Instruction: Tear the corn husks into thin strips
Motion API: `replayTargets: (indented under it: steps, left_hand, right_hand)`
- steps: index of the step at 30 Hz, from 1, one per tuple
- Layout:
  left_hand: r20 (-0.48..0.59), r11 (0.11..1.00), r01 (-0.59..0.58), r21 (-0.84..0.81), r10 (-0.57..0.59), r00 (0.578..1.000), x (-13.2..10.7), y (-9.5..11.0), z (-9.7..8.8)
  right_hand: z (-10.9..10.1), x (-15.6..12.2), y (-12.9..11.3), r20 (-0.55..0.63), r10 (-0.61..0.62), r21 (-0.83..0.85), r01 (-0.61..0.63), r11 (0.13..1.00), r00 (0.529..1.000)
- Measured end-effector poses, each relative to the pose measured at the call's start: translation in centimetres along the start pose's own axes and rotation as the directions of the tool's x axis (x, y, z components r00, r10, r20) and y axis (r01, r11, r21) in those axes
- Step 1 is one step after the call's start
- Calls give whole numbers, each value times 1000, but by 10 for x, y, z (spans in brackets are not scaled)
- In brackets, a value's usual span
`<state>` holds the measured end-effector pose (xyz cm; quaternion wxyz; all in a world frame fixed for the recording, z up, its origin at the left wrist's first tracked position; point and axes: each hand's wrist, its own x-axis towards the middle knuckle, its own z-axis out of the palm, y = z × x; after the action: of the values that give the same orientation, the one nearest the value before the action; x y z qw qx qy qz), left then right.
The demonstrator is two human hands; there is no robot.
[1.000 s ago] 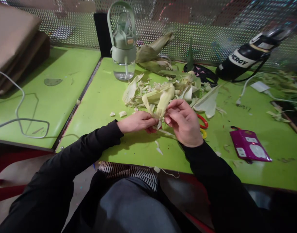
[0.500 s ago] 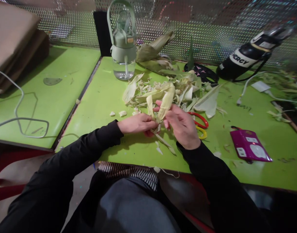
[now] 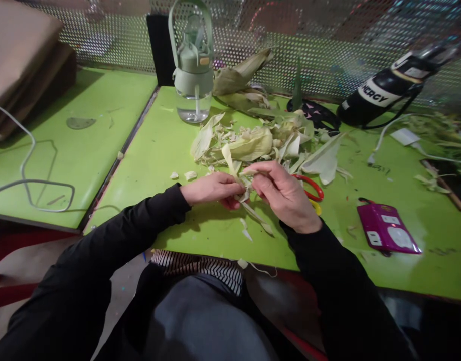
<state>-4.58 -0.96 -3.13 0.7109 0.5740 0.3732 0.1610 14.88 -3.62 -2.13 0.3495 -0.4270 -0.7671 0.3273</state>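
Pale strips of corn husk stick up and hang down from between my two hands, above the front part of the green table. My left hand is closed on the lower part of the husk bundle, thumb on top. With bent fingers pressed together, my right hand pinches one husk strip just beside the left fingertips. Part of the bundle is hidden by the fingers. Behind both hands lies a heap of loose husk pieces. Scissors with a red and yellow handle lie partly behind my right hand.
A water bottle stands behind the heap. At the back right leans a black bottle. A purple power strip, a phone and a white charging cable lie right. Cardboard and a grey cable occupy the left.
The wide husk piece upright at my right fingers has been folded down. My right hand has turned and closed in a pinch near the left, which stays almost in place.
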Motion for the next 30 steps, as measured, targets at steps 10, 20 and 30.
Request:
replayTargets:
  steps: [10, 20, 30]
  left_hand:
    - [27, 988, -45, -148, 50, 998, 1, -5, -7]
    - [-53, 994, -25, -106, 19, 998, 1, -4, -8]
    - [-181, 995, -73, -66, 60, 982, -1, 1, -2]
  right_hand:
    - [-4, 0, -10, 26, 42, -216, -35, 976, 999]
    - [-7, 1, -3, 115, 55, -121, -41, 992, 992]
    - [0, 3, 2, 15, 28, -100, -26, 995, 999]
